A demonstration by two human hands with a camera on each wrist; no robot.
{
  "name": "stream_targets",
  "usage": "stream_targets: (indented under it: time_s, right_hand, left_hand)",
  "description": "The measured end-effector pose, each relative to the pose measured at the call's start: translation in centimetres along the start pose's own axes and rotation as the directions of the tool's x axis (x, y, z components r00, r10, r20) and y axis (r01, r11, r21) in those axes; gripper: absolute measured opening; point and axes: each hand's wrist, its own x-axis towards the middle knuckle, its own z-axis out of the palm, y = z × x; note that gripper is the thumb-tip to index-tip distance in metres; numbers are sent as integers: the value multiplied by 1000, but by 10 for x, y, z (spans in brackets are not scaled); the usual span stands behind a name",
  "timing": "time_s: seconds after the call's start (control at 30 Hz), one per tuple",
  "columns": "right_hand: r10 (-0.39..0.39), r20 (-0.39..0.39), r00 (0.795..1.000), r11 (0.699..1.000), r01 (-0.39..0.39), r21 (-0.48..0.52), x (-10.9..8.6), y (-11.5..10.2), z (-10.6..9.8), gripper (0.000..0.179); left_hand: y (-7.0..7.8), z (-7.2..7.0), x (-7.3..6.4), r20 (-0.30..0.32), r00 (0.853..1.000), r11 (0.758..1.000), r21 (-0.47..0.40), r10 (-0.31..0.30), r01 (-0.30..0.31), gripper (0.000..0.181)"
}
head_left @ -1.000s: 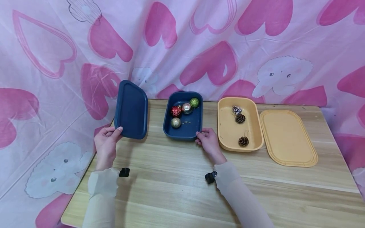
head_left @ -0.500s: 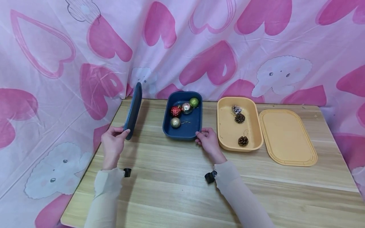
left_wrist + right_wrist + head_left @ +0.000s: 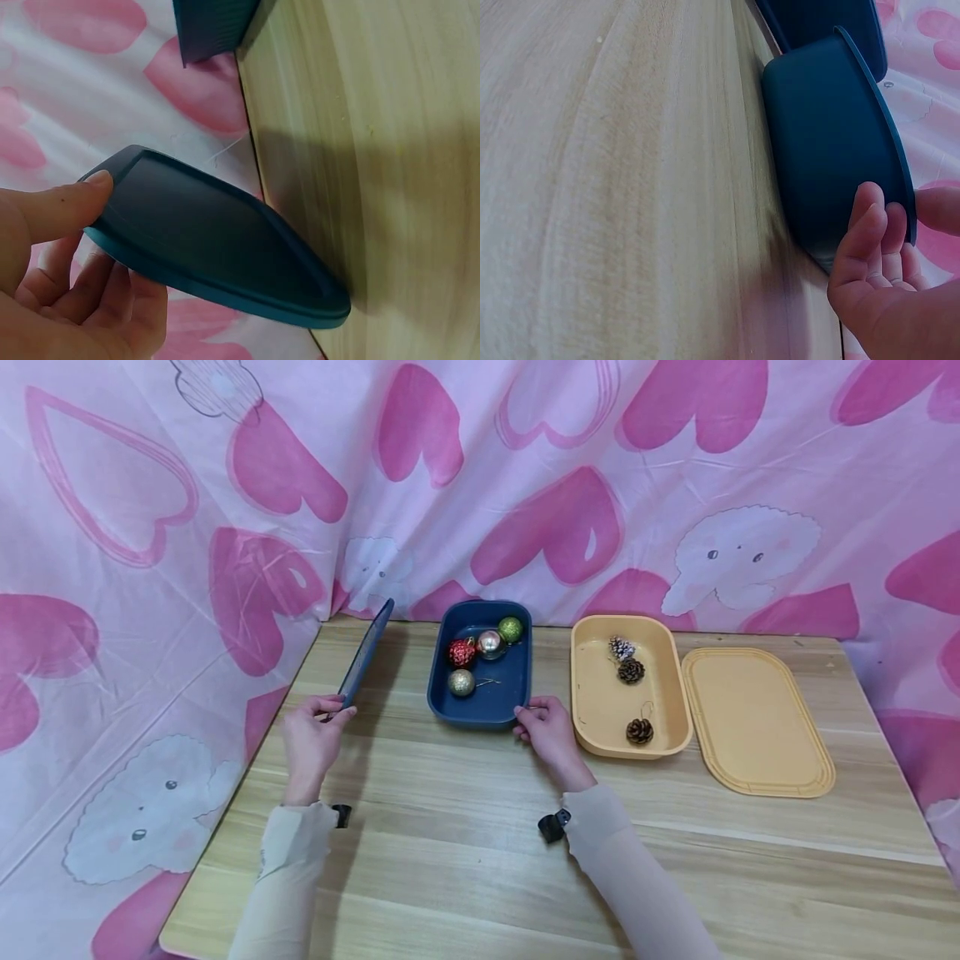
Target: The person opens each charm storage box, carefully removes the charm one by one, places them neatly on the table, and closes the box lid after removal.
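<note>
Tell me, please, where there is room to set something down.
The table is bare between the sleeves and, right of them, in front of the yellow lid. Crowded: that lid and the yellow box, nearly touching, and where the right hand holds the blue box.

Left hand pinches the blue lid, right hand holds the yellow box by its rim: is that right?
Not quite: the right hand holds the blue box by its rim, as the right wrist view shows. The left hand does pinch the blue lid.
</note>
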Motion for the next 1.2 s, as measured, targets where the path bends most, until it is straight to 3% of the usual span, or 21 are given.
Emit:
stream_targets:
  time_s: [0.67, 0.93, 1.2]
  right_hand:
    - [7, 2, 1000, 1000, -7, -3, 1, 1, 0, 33]
    - [14, -3, 1000, 1000, -14, -12, 1, 2, -1, 33]
    - [13, -1, 1000, 1000, -13, -11, 0, 1, 0, 34]
  left_hand:
    - [-3, 30, 4, 137, 988, 994, 77, 67, -78, 16]
    - [-1, 44, 2, 182, 973, 977, 133, 143, -169, 10]
    - [-3, 55, 3, 271, 954, 962, 201, 124, -182, 9]
